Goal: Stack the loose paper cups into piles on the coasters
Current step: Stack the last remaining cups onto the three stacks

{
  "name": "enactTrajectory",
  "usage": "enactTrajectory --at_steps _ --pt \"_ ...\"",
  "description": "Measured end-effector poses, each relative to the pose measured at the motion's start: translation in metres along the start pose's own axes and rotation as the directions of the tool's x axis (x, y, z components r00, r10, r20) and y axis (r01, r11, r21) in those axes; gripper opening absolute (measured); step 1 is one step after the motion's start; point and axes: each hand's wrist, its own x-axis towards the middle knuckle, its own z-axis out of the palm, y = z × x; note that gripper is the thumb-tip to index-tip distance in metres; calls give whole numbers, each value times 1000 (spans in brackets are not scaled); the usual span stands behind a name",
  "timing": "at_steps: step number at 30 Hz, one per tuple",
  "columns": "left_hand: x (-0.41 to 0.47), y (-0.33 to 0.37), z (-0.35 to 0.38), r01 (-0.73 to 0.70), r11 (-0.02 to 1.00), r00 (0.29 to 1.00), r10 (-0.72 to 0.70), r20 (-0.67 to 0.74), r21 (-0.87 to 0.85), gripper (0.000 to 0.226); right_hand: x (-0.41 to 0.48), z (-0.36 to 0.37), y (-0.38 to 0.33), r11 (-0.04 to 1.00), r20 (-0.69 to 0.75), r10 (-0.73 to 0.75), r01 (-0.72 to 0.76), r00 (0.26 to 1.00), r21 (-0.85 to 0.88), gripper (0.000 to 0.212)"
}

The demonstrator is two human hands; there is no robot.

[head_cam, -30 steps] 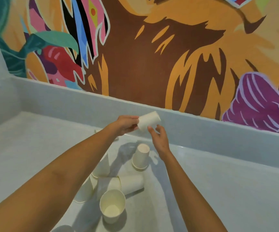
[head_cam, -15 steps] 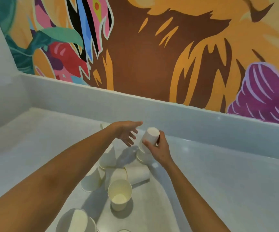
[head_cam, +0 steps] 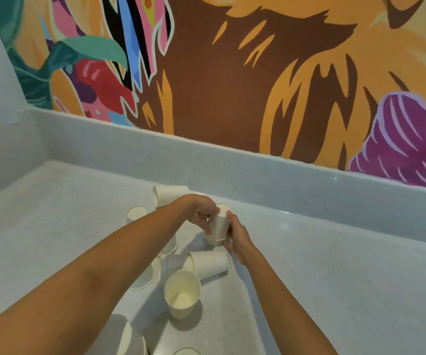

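Bare counter (head_cam: pixel 347 290) stretches wide to the right and far left. In the middle, an upright cup (head_cam: pixel 182 294), a lying cup (head_cam: pixel 210 263) just beyond it and the stacked cups (head_cam: pixel 217 231), gripped by the left hand (head_cam: pixel 201 213) and right hand (head_cam: pixel 240 240), crowd together. The upstand (head_cam: pixel 258 175) closes the far side.

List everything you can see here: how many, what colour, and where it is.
Pile: one, cream cups upside down, mid counter, gripped by both hands.
Loose cups: about nine, cream, around the pile, mostly to its left and nearer; one is upright, several lie on their sides, and some are half hidden by the left arm.
Coasters: none that I can make out.
Counter: one, pale grey, with a raised ledge at the back.
Mural: one, brown, orange, pink and purple, on the wall behind.
Left hand: grips the pile's left side.
Right hand: grips the pile's right side.
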Motion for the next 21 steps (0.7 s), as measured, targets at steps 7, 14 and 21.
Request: enactTrajectory --at_steps 7,14,21 --pt "-7 -2 -2 2 999 996 1 -87 35 48 6 7 -9 992 -57 -2 -5 998 -124 41" --pt "-17 3 -19 -112 994 964 106 -244 -12 40 16 1 0 997 -121 27 -36 992 -73 67" --pt "-18 4 -74 -186 982 765 159 -623 23 26 21 -9 5 990 -153 39 -59 987 -126 58"
